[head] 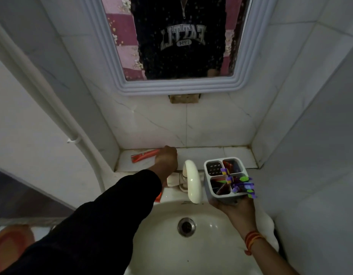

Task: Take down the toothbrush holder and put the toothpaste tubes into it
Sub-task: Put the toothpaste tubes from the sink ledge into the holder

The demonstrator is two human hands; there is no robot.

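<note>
My right hand holds the white toothbrush holder from below, above the basin's right rim. The holder has several compartments; purple and green toothbrushes stick out of it and red tubes show inside. My left hand reaches to the tiled ledge and is closed on the near end of a red toothpaste tube that lies along the ledge. Another red-orange tube peeks out under my left sleeve beside the tap.
A white tap stands between my hands over the white basin with its metal drain. The tiled ledge runs behind. A framed mirror hangs above. Tiled walls close in left and right; a white pipe runs on the left.
</note>
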